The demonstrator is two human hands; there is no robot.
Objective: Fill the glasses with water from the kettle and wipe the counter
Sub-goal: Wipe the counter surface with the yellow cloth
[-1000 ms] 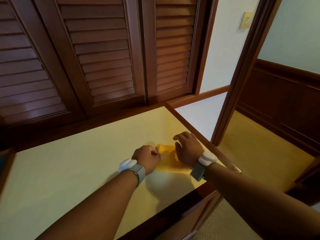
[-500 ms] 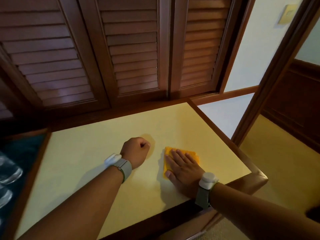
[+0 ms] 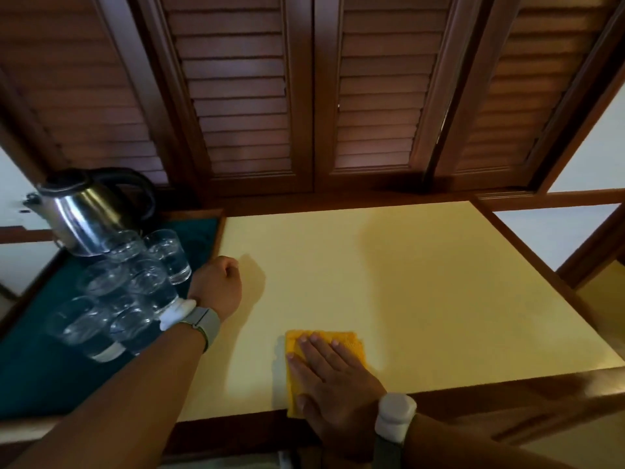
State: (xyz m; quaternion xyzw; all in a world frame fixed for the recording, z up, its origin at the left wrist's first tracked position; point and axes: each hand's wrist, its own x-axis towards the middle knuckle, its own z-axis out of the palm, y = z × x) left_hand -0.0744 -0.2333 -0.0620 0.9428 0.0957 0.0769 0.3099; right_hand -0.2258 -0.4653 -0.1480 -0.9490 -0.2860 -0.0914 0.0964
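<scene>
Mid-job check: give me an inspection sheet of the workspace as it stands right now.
Surface: pale yellow counter, wood-edged, bare apart from cloth and hands.
Job's things: steel kettle and glasses on green tray at left; yellow cloth near front edge.
Clutter: nothing seen.
Grippers: left hand fisted on counter, empty; right hand flat on cloth.
Cables: nothing seen.
Surroundings: louvred wooden doors behind.
</scene>
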